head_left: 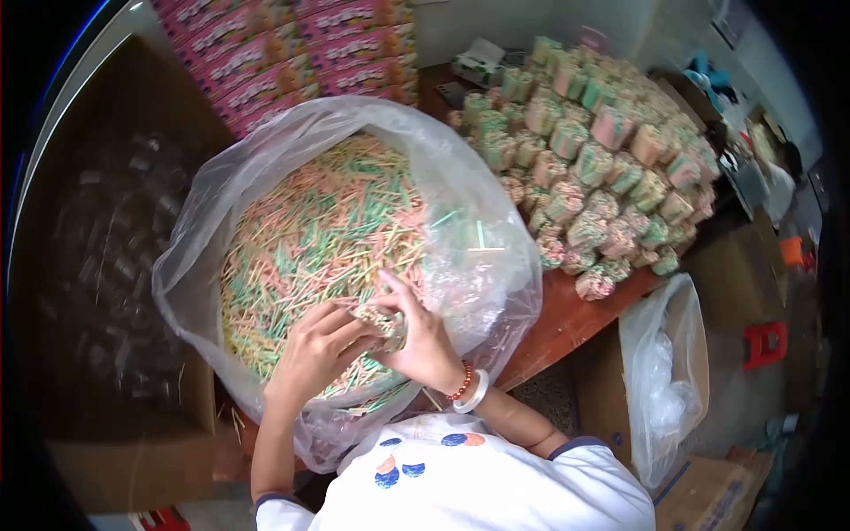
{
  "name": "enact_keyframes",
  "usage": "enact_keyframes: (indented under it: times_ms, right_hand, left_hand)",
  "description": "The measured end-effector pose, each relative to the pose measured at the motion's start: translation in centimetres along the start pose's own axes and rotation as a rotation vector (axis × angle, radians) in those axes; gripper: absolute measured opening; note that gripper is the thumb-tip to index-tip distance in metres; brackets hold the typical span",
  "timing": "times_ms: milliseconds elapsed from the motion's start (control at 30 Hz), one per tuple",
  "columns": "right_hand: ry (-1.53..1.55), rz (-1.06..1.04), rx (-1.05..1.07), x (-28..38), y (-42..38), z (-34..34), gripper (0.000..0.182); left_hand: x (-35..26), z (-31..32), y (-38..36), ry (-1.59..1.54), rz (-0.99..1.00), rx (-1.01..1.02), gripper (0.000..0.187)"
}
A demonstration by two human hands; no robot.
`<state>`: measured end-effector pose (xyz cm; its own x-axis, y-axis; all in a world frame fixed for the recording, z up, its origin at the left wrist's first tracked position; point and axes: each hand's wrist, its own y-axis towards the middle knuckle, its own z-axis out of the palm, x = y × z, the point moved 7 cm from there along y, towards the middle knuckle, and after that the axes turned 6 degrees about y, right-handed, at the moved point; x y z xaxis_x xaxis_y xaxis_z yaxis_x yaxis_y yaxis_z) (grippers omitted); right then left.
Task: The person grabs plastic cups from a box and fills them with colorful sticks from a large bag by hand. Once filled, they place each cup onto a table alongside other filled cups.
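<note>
A large clear plastic bag (474,203) stands open in front of me, filled with short pastel sticks (319,230) in pink, green and yellow. Over its near side, my right hand (423,345) wraps round a small bundle of sticks (382,320), ends facing up. It may sit in a clear cup, but the fingers cover most of its side. My left hand (319,347) meets the bundle from the other side, fingers curled and closed against it. A few loose sticks (481,237) cling to the bag's right wall.
Many finished-looking bundles (593,159) are piled on the brown table (540,332) at the right. A cardboard box (133,451) with clear plastic cups (124,265) stands left. Pink printed boxes (292,53) are stacked behind. A bag-lined carton (660,389) is at lower right.
</note>
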<state>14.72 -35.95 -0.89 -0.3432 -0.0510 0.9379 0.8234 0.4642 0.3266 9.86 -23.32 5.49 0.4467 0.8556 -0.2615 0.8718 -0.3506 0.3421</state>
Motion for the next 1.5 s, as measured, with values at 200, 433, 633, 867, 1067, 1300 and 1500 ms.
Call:
enact_keyframes:
  times_ms: [200,433,633,867,1067,1300,1500]
  right_hand:
    - [-0.092,0.041,-0.007,3.4,-0.7,-6.6,0.097]
    - [-0.568,0.041,-0.768,5.1,-2.2,-30.9,0.092]
    - [-0.835,-0.075,-1.013,0.3,-0.2,-38.4,0.088]
    - [-0.957,-0.176,-0.981,-3.0,-2.1,-40.5,0.078]
    - [-0.858,-0.271,-0.93,2.3,-2.2,-33.2,0.062]
    - [-0.392,-0.06,0.072,1.7,0.5,-5.0,0.052]
    - [-0.04,-0.127,0.748,2.3,-4.4,11.5,0.063]
  left_hand:
    - [1.9,-4.2,-1.2,0.137,-0.202,-0.312,0.022]
    - [8.3,-7.3,-5.1,0.171,-0.515,-0.415,0.046]
    - [9.0,-5.9,-5.0,0.123,-0.544,-0.345,0.05]
    - [10.0,-8.0,-8.1,0.111,-0.671,-0.23,0.042]
    - [12.7,-11.9,-16.0,0.071,-0.86,-0.416,0.038]
    - [9.0,-12.1,-19.4,-0.161,-0.891,-0.386,0.029]
    - [0.6,0.8,-18.8,-0.062,-0.375,0.351,0.072]
